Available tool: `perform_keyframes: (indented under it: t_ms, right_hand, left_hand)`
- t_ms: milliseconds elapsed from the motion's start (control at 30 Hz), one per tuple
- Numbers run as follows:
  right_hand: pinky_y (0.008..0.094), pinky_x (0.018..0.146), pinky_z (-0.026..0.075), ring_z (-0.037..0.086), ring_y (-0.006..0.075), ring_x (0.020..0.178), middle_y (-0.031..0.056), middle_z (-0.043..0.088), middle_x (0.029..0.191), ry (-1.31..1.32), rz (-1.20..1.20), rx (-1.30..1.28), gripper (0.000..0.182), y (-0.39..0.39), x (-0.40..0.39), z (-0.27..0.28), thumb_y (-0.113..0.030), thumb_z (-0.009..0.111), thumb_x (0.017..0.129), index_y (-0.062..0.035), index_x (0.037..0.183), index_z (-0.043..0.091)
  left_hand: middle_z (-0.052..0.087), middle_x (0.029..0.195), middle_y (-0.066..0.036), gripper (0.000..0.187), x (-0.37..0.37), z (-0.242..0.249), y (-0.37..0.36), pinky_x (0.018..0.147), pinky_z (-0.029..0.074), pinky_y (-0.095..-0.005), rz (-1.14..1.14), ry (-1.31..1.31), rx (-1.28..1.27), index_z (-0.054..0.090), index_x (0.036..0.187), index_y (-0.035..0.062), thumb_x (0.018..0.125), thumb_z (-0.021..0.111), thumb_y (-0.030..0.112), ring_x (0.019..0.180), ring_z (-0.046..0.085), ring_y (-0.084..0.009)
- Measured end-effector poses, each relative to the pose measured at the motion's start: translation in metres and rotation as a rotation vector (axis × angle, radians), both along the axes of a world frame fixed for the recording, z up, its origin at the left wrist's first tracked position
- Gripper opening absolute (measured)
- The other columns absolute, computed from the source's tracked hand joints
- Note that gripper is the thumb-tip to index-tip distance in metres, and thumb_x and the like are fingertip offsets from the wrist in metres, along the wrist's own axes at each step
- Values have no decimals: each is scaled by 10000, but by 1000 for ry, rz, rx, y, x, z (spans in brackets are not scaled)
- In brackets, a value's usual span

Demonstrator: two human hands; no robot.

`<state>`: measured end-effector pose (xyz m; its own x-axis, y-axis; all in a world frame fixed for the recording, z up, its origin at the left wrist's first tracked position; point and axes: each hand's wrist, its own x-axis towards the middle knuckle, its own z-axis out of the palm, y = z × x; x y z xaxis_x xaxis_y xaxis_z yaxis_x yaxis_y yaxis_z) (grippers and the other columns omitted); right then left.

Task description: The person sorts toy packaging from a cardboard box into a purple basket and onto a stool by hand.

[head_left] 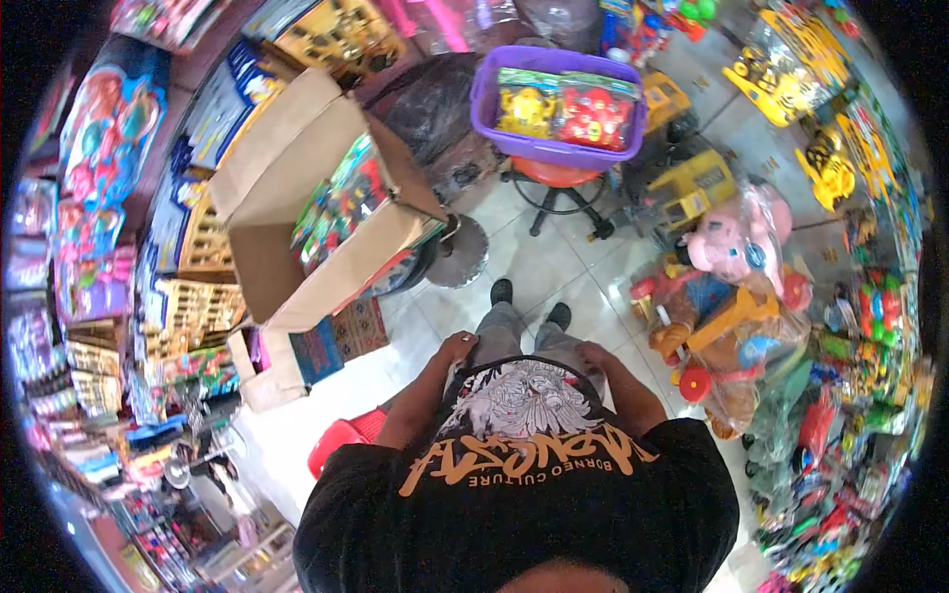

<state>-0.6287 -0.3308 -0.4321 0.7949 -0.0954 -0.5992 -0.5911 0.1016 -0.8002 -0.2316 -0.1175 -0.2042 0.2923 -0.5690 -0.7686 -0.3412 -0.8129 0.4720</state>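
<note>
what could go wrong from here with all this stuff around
The tub looks wider than the stool under it, so a knock might tip it. The open box has flaps sticking out that could snag. Big toys on the right may trip a sidestep.

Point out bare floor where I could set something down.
Bare tile lies between the shoes and the orange-seated stool; more shows between the patterned textile and the left hand. It is crowded on the right, with bagged toys, and around the cardboard box.
</note>
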Motion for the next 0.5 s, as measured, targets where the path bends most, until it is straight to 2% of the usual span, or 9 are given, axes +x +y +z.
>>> perform_keyframes:
  t_ms: [67, 100, 167, 200, 300, 333, 367, 433, 500]
  right_hand:
    - [442, 819, 455, 491, 235, 1022, 66, 515, 1109, -47, 132, -123, 492, -11, 22, 37, -381, 549, 814, -134, 1235, 485]
    - [497, 824, 429, 483, 259, 1046, 74, 503, 1154, 82, 51, -84, 521, -31, 53, 101, -459, 542, 818, -145, 1229, 474]
    - [492, 847, 407, 475, 260, 1064, 79, 487, 1187, 543, -252, 141, 540, -54, 101, 175, -470, 545, 816, -149, 1240, 449]
    - [487, 867, 384, 471, 254, 1077, 81, 485, 1202, 512, -272, 142, 538, -61, 112, 189, -474, 544, 822, -151, 1241, 444]
    - [483, 875, 377, 473, 253, 1078, 81, 492, 1197, 479, -287, 126, 541, -73, 148, 193, -481, 544, 820, -156, 1239, 443]
    - [484, 881, 374, 469, 256, 1090, 79, 489, 1203, 297, -61, 41, 536, -78, 150, 181, -474, 540, 824, -157, 1244, 438]
    - [484, 881, 374, 469, 256, 1090, 79, 489, 1203, 290, -46, 27, 536, -80, 157, 169, -474, 540, 824, -157, 1244, 438]
    - [482, 880, 374, 474, 251, 1077, 73, 494, 1181, 462, -255, 121, 533, -69, 183, 191, -463, 547, 821, -160, 1244, 435]
    - [477, 882, 375, 477, 247, 1065, 68, 496, 1166, 486, -254, 51, 538, -51, 207, 203, -473, 552, 817, -161, 1241, 438]
  left_hand:
    - [563, 1170, -155, 511, -2, -19, 24, 903, 420, -383, -122, -94, 33, 607, 1072, 74, 831, 446, 495, 1065, 538, -321]
    - [563, 1170, -155, 511, -7, -11, 28, 903, 420, -383, -97, -98, 35, 607, 1072, 74, 831, 446, 495, 1065, 538, -321]
    - [577, 1147, -159, 517, -14, 19, 24, 902, 420, -386, -129, -37, 91, 594, 1108, 88, 823, 453, 496, 1060, 540, -331]
    - [590, 1118, -172, 539, -8, -32, 47, 903, 420, -385, -332, -46, -32, 577, 1136, 80, 815, 459, 496, 1045, 549, -334]
    - [597, 1098, -186, 535, -11, 11, 43, 909, 416, -385, -109, 68, 174, 570, 1143, 67, 822, 452, 479, 1040, 551, -341]
    - [597, 1098, -187, 518, -9, 13, 51, 906, 418, -388, -125, -18, 91, 568, 1150, 69, 833, 444, 459, 1037, 555, -338]
    - [597, 1098, -187, 518, -4, 14, 57, 906, 418, -388, -108, -24, 80, 568, 1150, 69, 833, 444, 459, 1037, 555, -338]
    - [604, 1092, -178, 531, 6, 5, 71, 894, 425, -391, -68, 19, -7, 568, 1151, 61, 828, 452, 466, 1026, 565, -330]
    - [596, 1111, -176, 542, 27, -44, 101, 891, 427, -380, -215, 33, -220, 585, 1120, 36, 824, 460, 473, 1027, 565, -315]
